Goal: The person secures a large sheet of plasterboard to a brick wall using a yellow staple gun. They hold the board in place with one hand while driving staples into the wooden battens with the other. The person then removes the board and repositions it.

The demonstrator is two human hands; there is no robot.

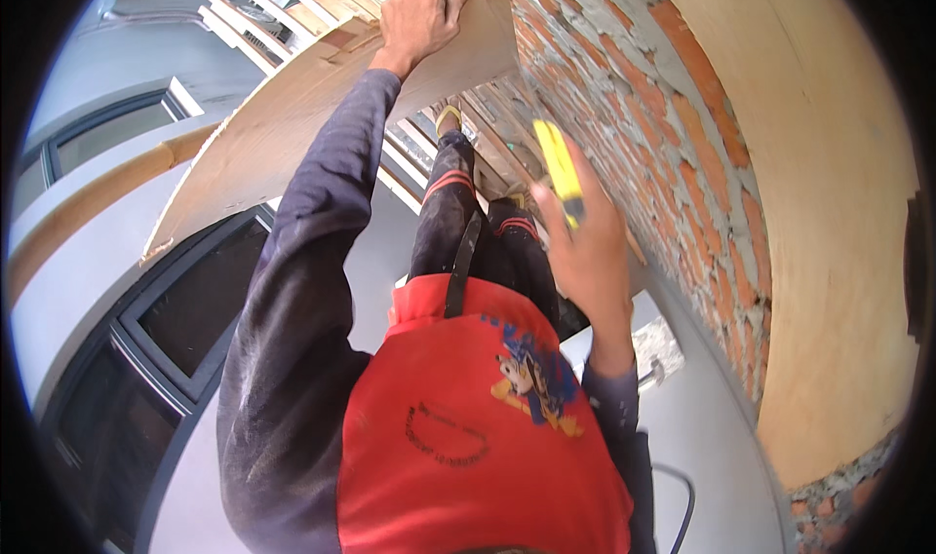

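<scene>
Far up in the head view, my left hand (419, 26) is closed over the upper edge of a thin plywood sheet (292, 140). The sheet stands tilted and spans from the left toward the brick wall, its left edge ragged. My right hand (593, 262), slightly blurred, is closed round a yellow utility knife (558, 164) with a dark grey end. The knife is raised in front of the brick wall, apart from the plywood. I cannot make out a blade.
A rough brick wall (673, 154) rises on the right, with a large wooden panel (838, 223) against it. Wooden slats (263, 18) lie at the far left and underfoot. Dark-framed windows (195, 301) line the left wall. A black cable (687, 496) hangs at lower right.
</scene>
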